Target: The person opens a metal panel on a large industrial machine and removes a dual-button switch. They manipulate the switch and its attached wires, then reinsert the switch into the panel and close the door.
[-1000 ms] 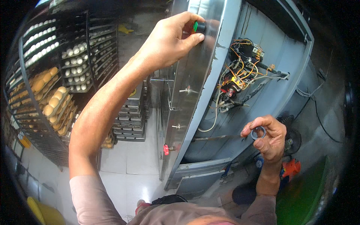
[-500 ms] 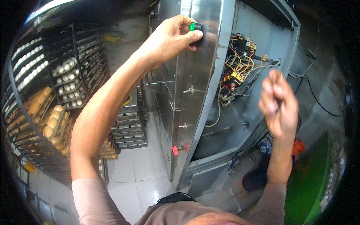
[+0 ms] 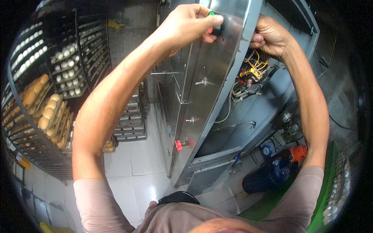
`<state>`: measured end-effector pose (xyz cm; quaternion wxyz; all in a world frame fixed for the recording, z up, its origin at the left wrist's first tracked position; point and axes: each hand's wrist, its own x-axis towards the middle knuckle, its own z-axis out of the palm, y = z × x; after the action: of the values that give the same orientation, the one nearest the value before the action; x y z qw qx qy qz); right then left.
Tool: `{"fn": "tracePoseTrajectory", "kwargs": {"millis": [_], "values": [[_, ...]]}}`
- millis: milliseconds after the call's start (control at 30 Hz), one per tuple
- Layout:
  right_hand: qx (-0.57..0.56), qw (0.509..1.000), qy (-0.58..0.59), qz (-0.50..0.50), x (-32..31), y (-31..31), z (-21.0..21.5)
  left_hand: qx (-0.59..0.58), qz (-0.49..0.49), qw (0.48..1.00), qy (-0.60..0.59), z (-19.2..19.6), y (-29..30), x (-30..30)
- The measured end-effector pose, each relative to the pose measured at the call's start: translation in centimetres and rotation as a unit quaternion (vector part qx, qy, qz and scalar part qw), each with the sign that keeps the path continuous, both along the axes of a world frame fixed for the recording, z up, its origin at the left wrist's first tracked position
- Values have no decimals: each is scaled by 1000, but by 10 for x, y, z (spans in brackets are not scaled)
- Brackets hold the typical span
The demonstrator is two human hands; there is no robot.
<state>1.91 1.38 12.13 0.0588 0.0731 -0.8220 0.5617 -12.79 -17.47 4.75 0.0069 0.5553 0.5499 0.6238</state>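
Head view: left hand (image 3: 184, 25) up on the steel panel (image 3: 211, 77), fingers pinched tight on the green button (image 3: 211, 14) at its top edge. Right hand (image 3: 272, 37) behind the panel, fingers curled in at the back of the button; can't tell what that grip closes on. Wiring (image 3: 250, 75) hangs just below it in the open cabinet. Racks (image 3: 46, 97) far left: upper trays hold pale dough balls, lower trays browned buns. Stacked trays (image 3: 130, 124) on the floor. Blue motor (image 3: 268, 176) lower right.
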Motion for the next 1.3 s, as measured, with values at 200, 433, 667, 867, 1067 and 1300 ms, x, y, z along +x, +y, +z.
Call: {"fn": "tracePoseTrajectory", "kwargs": {"millis": [200, 433, 667, 867, 1067, 1300], "values": [[-91, 996, 17, 4, -12, 18, -14, 41, 73, 961, 265, 8, -26, 25], [-114, 993, 34, -28, -25, 14, -9, 126, 89, 894, 421, 4, -14, -4], [-106, 986, 73, -102, -13, 5, -20, -28, -187, 965, -181, 15, 12, 5], [-152, 982, 103, -47, -24, -8, -21, 67, -31, 965, 250, 6, -12, -7], [-166, 980, 99, -46, -24, 7, -23, 152, 124, 693, 694, 20, -13, -36], [-178, 978, 107, -35, -21, 19, -22, 97, 122, 853, 499, 22, -8, -11]]}}
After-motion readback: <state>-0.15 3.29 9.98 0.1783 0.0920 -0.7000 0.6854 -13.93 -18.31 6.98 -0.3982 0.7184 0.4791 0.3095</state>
